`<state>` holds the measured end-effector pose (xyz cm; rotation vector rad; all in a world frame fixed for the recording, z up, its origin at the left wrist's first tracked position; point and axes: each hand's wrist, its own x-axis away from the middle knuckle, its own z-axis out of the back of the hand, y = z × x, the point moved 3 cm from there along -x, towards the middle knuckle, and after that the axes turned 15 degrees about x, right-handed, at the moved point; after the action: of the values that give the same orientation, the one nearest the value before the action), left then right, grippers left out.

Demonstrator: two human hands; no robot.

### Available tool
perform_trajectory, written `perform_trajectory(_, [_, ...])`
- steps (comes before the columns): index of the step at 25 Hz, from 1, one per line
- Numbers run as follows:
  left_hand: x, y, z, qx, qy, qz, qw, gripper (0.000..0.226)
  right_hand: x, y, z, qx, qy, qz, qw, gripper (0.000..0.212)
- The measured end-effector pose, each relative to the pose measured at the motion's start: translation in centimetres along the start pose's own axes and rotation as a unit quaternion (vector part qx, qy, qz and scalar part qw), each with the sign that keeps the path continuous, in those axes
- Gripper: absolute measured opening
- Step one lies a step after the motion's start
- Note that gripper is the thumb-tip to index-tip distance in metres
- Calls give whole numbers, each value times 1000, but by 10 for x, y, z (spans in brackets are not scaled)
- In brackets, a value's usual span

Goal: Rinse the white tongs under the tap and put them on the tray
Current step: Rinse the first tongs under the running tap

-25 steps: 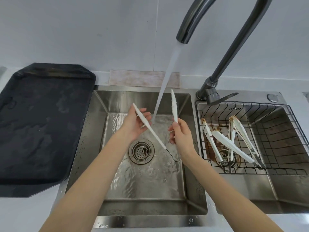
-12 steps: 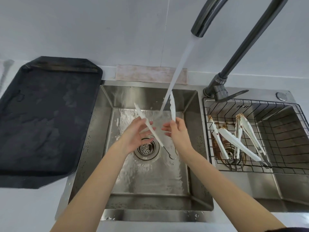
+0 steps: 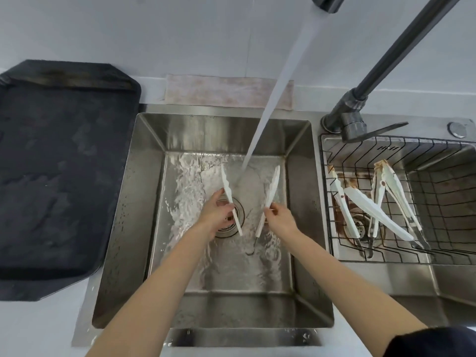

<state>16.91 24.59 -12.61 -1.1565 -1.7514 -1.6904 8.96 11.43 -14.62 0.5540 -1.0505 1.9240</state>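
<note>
White tongs (image 3: 271,188) are spread wide over the left sink basin (image 3: 144,202), their two arms joined low at a metal hinge. My left hand (image 3: 216,215) grips the left arm and my right hand (image 3: 279,220) pinches the right arm. Water from the dark tap (image 3: 386,55) falls between the two arms. The black tray (image 3: 56,163) lies on the counter left of the sink, with nothing on it.
A wire basket (image 3: 438,202) sits in the right basin and holds several stained white tongs (image 3: 376,212). The drain (image 3: 231,217) lies under my left hand. A pinkish cloth (image 3: 226,94) lies behind the sink by the wall.
Both hands have lowered deeper into the basin and pulled the arms of the tongs wider apart. The water stream now falls between the arms.
</note>
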Motion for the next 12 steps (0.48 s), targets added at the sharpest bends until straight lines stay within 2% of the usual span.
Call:
perform_trajectory(3, [-12, -12, -1, -3, 24, 25, 999, 45, -12, 11, -9, 37, -27, -33, 998, 33])
perform_trajectory(7, [-15, -23, 1, 39, 49, 62, 996, 34, -18, 22, -20, 29, -50, -68, 996, 38])
perform_trajectory(12, [-13, -32, 0, 37, 58, 82, 994, 38, -21, 31, -30, 16, -88, -78, 993, 36])
